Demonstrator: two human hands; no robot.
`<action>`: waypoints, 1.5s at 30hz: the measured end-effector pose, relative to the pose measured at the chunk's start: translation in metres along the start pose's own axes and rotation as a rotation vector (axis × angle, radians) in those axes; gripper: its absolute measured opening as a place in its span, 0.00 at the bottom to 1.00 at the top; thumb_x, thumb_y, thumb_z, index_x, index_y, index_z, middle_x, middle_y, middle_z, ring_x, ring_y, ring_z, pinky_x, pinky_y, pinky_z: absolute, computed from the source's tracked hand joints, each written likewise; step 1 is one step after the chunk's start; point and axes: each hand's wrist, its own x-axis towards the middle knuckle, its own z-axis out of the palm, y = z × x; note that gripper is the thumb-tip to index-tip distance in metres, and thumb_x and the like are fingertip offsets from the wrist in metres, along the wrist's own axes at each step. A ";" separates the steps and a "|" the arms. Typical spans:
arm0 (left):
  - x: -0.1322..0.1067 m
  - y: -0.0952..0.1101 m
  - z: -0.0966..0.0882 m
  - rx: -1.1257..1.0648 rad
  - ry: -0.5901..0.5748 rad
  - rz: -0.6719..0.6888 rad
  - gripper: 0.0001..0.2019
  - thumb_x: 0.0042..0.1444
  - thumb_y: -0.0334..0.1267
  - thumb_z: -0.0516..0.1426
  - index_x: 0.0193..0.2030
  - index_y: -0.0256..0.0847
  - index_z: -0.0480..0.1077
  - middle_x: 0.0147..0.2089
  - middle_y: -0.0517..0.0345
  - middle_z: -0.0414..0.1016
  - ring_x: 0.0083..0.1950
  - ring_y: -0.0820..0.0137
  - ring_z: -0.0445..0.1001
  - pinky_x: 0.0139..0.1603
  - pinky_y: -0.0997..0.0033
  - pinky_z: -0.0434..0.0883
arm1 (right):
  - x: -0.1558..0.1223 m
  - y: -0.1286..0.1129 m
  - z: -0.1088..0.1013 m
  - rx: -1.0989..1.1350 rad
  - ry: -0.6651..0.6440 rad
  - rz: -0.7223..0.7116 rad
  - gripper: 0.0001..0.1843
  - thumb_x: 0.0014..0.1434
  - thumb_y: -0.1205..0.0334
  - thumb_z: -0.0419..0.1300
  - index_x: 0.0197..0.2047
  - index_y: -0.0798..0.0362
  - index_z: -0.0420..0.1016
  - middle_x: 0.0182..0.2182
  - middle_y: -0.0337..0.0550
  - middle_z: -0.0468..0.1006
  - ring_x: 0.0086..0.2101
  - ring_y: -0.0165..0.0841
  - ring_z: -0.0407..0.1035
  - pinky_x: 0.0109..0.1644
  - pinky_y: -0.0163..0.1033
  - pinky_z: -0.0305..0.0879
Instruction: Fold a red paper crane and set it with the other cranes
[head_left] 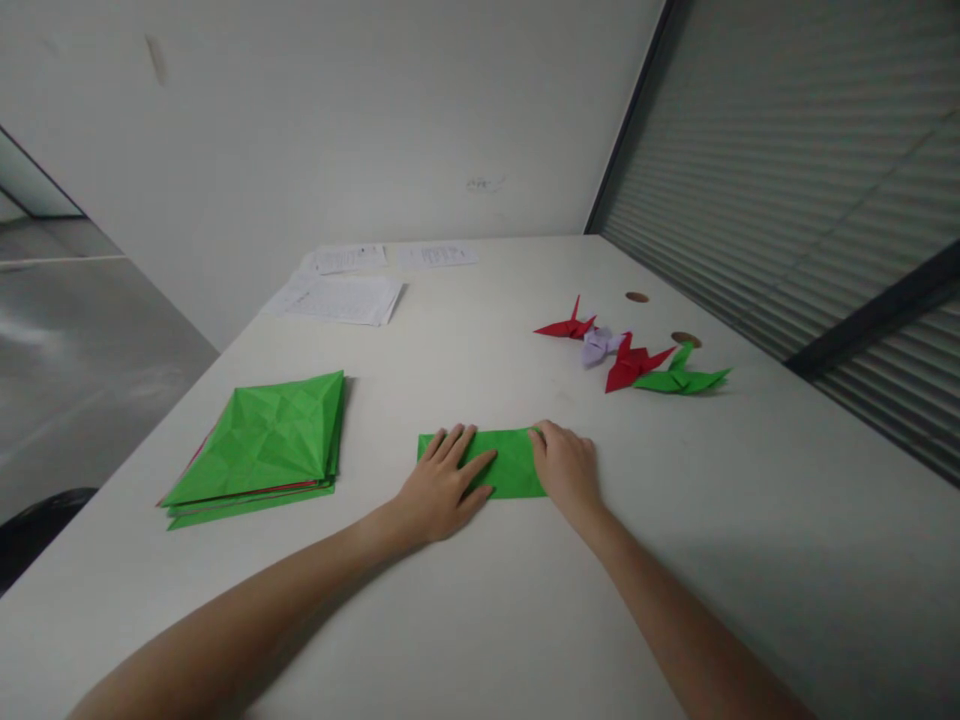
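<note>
A green sheet of origami paper [512, 465], folded into a rectangle, lies flat on the white table. My left hand [442, 485] rests on its left part, with the fingers stretched out and spread. At the paper's right end, my right hand [568, 468] has its fingers curled in, the thumb and fingertips at the upper right corner. The right edge of the paper is hidden beneath that hand. To the left of my hands is a stack of creased origami sheets [277, 435], green on top, with some red showing between the layers.
Several folded paper cranes stand at the right: a red one [572, 326], a lilac one [598, 346], another red one [631, 364] and a green one [681, 378]. Printed sheets [345, 298] lie at the back left. Blinds [787, 180] run along the table's right side.
</note>
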 end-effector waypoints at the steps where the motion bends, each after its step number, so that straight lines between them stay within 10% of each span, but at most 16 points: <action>1: 0.000 -0.001 0.000 0.002 -0.005 -0.001 0.25 0.64 0.49 0.48 0.65 0.44 0.59 0.71 0.42 0.49 0.71 0.49 0.48 0.66 0.41 0.53 | 0.000 0.000 -0.001 -0.023 0.003 -0.007 0.12 0.65 0.61 0.49 0.38 0.53 0.72 0.32 0.47 0.78 0.34 0.38 0.70 0.37 0.41 0.53; 12: 0.000 -0.001 -0.003 0.014 0.021 0.000 0.26 0.63 0.49 0.49 0.66 0.44 0.58 0.70 0.43 0.53 0.70 0.51 0.51 0.66 0.43 0.54 | -0.015 -0.022 -0.008 0.118 -0.101 -0.501 0.21 0.67 0.57 0.47 0.59 0.49 0.68 0.60 0.46 0.66 0.61 0.43 0.55 0.62 0.52 0.54; 23: -0.001 0.002 -0.005 0.036 0.046 -0.011 0.27 0.64 0.50 0.48 0.68 0.47 0.53 0.69 0.45 0.54 0.70 0.54 0.53 0.66 0.45 0.53 | -0.023 -0.018 -0.001 0.042 -0.220 -0.466 0.34 0.66 0.47 0.42 0.69 0.57 0.50 0.67 0.50 0.52 0.66 0.44 0.45 0.68 0.55 0.44; 45: -0.002 -0.026 -0.005 0.076 -0.089 0.069 0.32 0.65 0.54 0.42 0.70 0.36 0.46 0.71 0.43 0.47 0.72 0.58 0.47 0.69 0.55 0.49 | -0.018 -0.012 -0.005 0.027 -0.293 -0.463 0.36 0.66 0.42 0.40 0.69 0.57 0.50 0.68 0.47 0.50 0.66 0.45 0.44 0.68 0.57 0.44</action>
